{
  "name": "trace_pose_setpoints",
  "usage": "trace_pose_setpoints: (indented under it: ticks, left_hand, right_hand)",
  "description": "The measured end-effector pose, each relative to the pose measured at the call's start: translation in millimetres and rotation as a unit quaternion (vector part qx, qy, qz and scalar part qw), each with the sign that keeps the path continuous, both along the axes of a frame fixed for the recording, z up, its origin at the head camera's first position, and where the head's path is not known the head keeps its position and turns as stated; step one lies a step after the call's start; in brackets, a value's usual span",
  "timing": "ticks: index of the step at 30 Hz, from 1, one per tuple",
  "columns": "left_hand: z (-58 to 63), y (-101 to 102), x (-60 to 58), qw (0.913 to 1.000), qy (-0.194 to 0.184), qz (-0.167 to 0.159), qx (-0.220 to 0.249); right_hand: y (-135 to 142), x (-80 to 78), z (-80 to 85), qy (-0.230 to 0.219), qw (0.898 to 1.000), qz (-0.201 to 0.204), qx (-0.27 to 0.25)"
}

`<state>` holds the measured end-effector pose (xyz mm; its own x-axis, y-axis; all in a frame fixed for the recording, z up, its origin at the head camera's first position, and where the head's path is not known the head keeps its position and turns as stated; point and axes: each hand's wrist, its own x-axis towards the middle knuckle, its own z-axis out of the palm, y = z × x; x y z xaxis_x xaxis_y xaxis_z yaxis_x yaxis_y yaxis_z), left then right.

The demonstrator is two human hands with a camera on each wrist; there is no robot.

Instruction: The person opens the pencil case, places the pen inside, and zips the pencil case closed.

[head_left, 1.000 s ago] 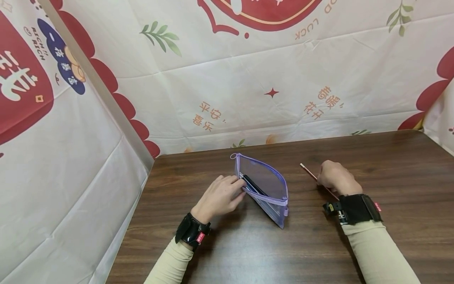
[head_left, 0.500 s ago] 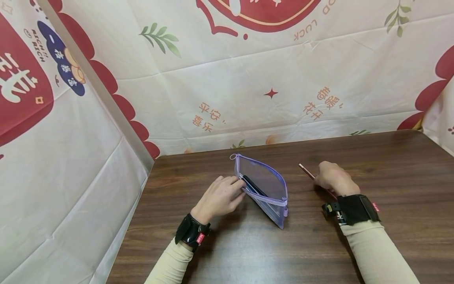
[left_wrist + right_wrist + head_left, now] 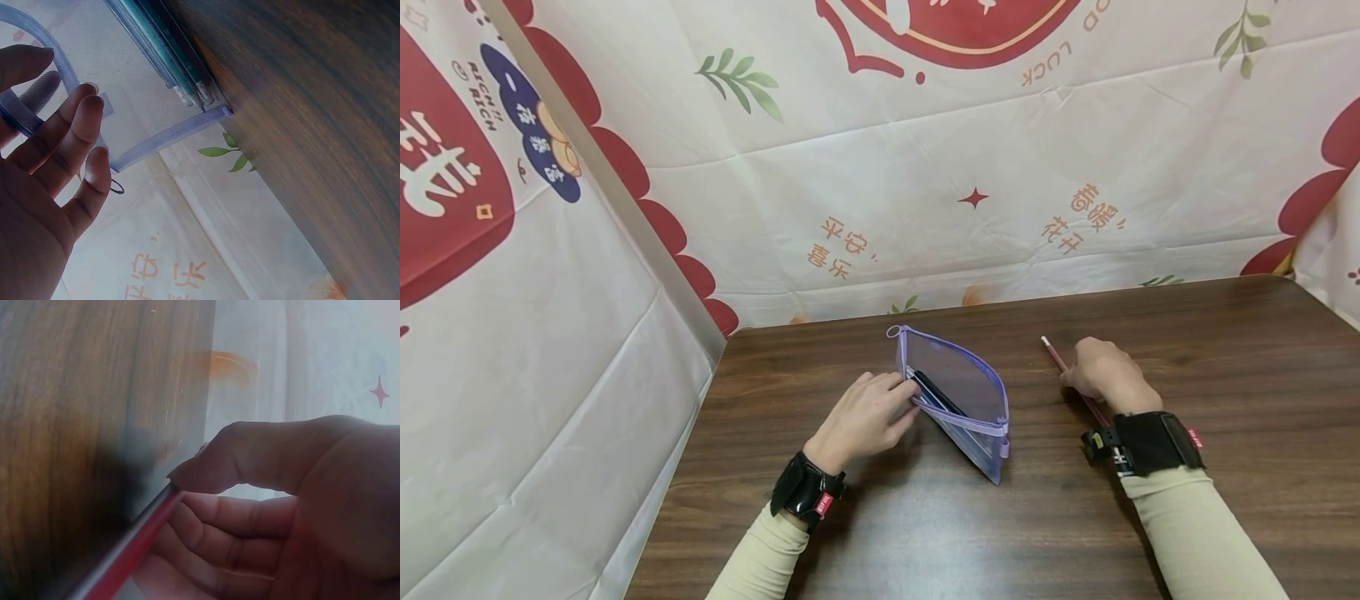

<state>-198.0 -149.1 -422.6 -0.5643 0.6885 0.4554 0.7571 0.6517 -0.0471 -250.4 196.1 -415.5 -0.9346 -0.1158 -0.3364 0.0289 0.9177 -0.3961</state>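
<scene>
A purple mesh pencil case [image 3: 973,379] stands unzipped on the table, its mouth spread wide. Several pencils and pens [image 3: 936,393] lie inside, and the left wrist view shows the ends of green pencils [image 3: 165,53] through the mesh. With thumb and fingers, my left hand [image 3: 867,417] grips the near rim of the case at its left end. To the right of the case, my right hand [image 3: 1108,375] pinches a red pencil [image 3: 1054,355] whose white-tipped end points away. Up close, that pencil [image 3: 134,550] runs out from between thumb and curled fingers.
The brown wooden table [image 3: 1225,358] extends around both hands. White printed cloth [image 3: 917,167] hangs along its back edge, and more cloth [image 3: 535,375] covers the left side. A black camera strap [image 3: 1157,454] is on the right wrist.
The red pencil has turned in my right hand, its white-tipped end swinging farther away and slightly right. The right hand moved slightly left. My left hand and the case stay put.
</scene>
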Motion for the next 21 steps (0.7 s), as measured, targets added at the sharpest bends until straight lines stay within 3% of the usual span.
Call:
trace_pose_setpoints:
  ticks: [21]
  left_hand:
    - [-0.7, 0.6, -0.1, 1.0, 0.005, -0.005, 0.002]
  right_hand:
    - [1.0, -5.4, -3.8, 0.02, 0.999, -0.014, -0.044]
